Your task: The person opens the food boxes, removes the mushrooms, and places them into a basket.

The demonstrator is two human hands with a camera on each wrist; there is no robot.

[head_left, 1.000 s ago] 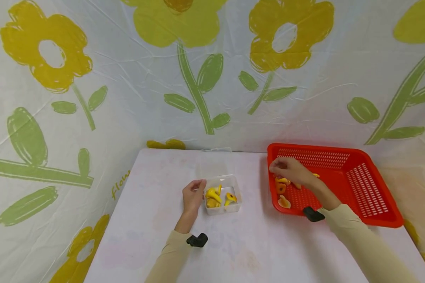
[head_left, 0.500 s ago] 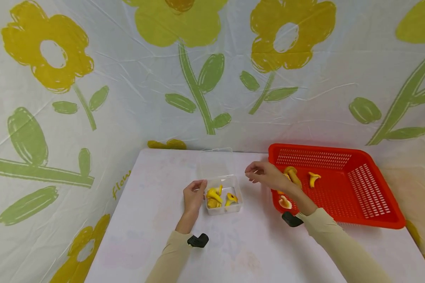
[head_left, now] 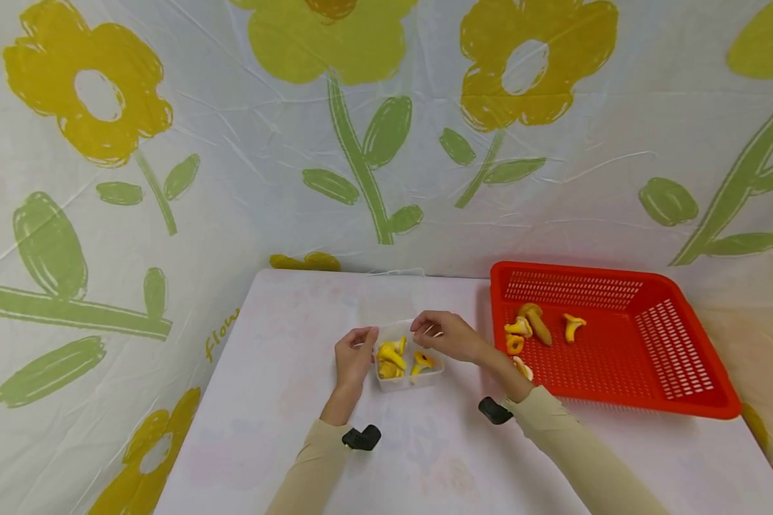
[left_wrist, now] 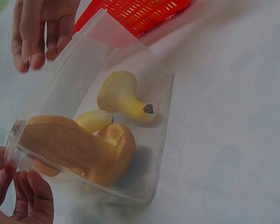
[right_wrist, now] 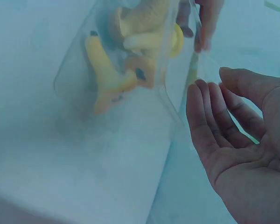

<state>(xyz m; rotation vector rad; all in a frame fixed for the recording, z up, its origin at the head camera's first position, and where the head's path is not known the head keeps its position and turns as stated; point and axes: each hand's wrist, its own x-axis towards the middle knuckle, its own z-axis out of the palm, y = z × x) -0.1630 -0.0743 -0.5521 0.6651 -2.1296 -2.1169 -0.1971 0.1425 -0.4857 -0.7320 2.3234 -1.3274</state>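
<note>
A small clear plastic box with several mushrooms in it stands on the table. A tan mushroom and yellow ones, one of them a yellow mushroom with a dark stem end, show through its wall in the left wrist view. My left hand pinches the box's left rim between thumb and fingers. Over the box's right rim hovers my right hand, fingers loosely bent, with a gap between thumb and fingertips. Nothing shows in that right hand in the right wrist view.
A red slotted basket stands at the right. Inside, toward its left, lie several mushrooms, among them a tan mushroom and a yellow mushroom. The box's clear lid lies open behind it. A flowered cloth hangs behind the table.
My right hand has moved left, out of the red basket and across to the clear box's right rim. The left hand has stayed on the box.
</note>
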